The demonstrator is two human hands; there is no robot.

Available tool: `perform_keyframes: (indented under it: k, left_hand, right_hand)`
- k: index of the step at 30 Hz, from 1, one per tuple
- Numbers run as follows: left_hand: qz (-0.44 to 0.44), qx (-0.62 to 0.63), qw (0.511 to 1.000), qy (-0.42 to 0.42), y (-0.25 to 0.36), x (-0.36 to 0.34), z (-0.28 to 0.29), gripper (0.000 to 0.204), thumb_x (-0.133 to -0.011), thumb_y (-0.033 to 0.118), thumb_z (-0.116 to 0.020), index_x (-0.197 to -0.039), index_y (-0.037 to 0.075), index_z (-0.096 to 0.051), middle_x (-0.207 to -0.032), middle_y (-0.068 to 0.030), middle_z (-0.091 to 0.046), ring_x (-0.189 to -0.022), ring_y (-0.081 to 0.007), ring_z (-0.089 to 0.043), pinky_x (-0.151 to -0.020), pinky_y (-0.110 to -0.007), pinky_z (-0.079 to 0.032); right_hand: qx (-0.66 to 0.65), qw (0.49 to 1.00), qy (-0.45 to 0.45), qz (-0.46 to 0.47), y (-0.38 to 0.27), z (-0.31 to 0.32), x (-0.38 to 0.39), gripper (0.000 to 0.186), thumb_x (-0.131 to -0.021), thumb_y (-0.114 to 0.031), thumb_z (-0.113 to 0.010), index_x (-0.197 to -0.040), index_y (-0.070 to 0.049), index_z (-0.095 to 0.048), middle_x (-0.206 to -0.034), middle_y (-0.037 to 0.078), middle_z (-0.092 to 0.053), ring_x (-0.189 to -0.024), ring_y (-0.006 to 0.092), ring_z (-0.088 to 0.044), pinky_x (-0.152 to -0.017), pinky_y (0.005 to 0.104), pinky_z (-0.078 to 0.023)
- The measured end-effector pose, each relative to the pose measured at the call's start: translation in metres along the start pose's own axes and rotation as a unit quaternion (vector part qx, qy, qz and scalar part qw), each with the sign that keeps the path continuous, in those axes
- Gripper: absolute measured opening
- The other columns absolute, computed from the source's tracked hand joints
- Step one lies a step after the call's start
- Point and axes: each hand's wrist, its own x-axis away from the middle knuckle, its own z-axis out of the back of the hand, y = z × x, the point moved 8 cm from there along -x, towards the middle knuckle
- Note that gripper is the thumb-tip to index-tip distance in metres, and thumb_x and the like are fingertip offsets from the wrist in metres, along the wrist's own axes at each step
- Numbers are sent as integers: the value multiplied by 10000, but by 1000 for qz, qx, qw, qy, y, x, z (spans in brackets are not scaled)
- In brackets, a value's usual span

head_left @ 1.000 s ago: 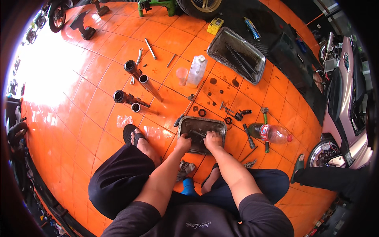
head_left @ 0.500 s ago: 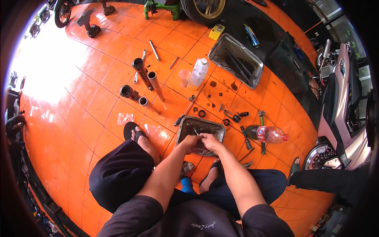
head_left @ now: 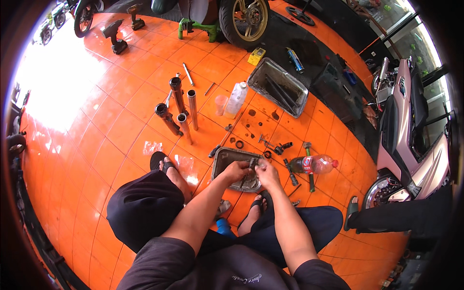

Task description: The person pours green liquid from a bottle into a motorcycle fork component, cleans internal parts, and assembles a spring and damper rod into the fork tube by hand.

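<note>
Over a small grey metal tray (head_left: 217, 162) between my feet, my two hands meet close together. My left hand (head_left: 237, 172) is closed around a small dark cylindrical part (head_left: 253, 163), which shows at its fingertips. Just beside it, my right hand (head_left: 268, 175) has its fingers bent together against the part's right side; what it pinches is too small to make out. A black rubber ring (head_left: 239, 144) and another dark ring (head_left: 267, 154) lie past the tray's far rim. To the right, near the tray, are a dark socket-like tool (head_left: 290, 172) and a green-handled hammer (head_left: 310, 179).
Several fork tubes (head_left: 192, 108) stand upright at the left. Beyond are a clear bottle (head_left: 236, 100), a plastic cup (head_left: 221, 105) and a larger tray (head_left: 300, 109) holding springs. A red-capped bottle (head_left: 321, 164) lies at right. Another person's foot (head_left: 352, 211) is near a pink motorcycle (head_left: 408, 133).
The view has tilted up a little. My hands have drawn slightly apart, and the dark part now shows between them above the tray.
</note>
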Motion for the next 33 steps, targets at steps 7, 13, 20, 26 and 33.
perform_keyframes:
  k: [7, 13, 20, 26, 33]
  left_hand:
    - [-91, -92, 988, 85, 28, 41, 20, 447, -862, 344, -708, -1169, 27, -642, -1060, -130, -700, -1001, -211, -641, -874, -350, -479]
    - [121, -431, 894, 15, -120, 77, 49, 412, -808, 419, -639, -1053, 94, -698, -1008, -214, -678, -976, -327, -660, -863, -422, -512]
    - [106, -676, 717, -133, -175, 129, -25, 393, -782, 323, -669, -1092, 82, -692, -1057, -122, -698, -927, -291, -685, -797, -380, -550]
    - [359, -329, 817, -308, -140, 124, 17, 351, -790, 275, -689, -1078, 75, -690, -949, -64, -676, -935, -180, -619, -759, -372, -528]
    - [-89, -187, 977, -42, 88, 94, 21, 396, -766, 310, -672, -996, -5, -601, -836, -121, -636, -785, -246, -602, -722, -382, -471]
  right_hand:
    - [65, 995, -79, 17, -55, 7, 19, 190, -883, -192, -663, -966, -22, -643, -666, 84, -664, -503, 136, -600, -477, 303, -477]
    - [179, 982, 23, 56, -37, -4, 15, 235, -861, -310, -677, -954, -95, -701, -768, 134, -685, -748, 296, -685, -663, 409, -529]
    - [84, 995, 13, -48, 0, 5, -1, 232, -912, -260, -632, -934, -33, -675, -681, 106, -665, -552, 159, -652, -568, 349, -509]
    - [-39, 992, -42, -114, -30, 51, 21, 305, -927, -257, -607, -893, 40, -667, -694, 168, -658, -518, 234, -641, -485, 349, -522]
    - [26, 985, -146, -87, -55, 32, 59, 292, -896, -197, -575, -896, 82, -662, -708, 188, -670, -601, 242, -666, -530, 383, -535]
